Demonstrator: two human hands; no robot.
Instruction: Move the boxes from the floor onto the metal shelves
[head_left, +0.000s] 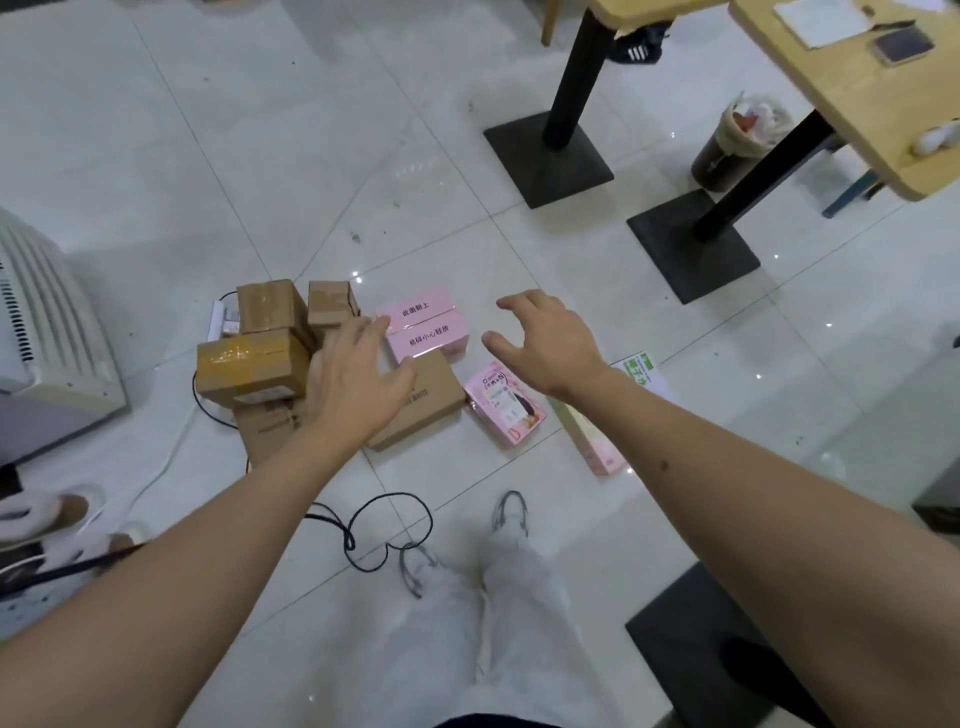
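Several boxes lie on the white tiled floor ahead of me. A pink box with dark printed characters (426, 325) sits in the middle. Left of it are stacked brown cartons (249, 371), and a flat brown box (431, 402) lies in front. A small pink packet (506, 410) and a long pale box (592, 441) lie to the right. My left hand (358, 379) hovers with spread fingers over the brown cartons, beside the pink box. My right hand (545, 343) hangs with loosely curled fingers above the floor, right of the pink box. Neither holds anything. No metal shelves are in view.
Two black table bases (548, 156) (693, 244) stand beyond the boxes under wooden tables (857, 88). A white appliance (47, 338) sits at the left. Black cable (384, 525) loops on the floor by my feet. Another dark base (711, 660) lies at lower right.
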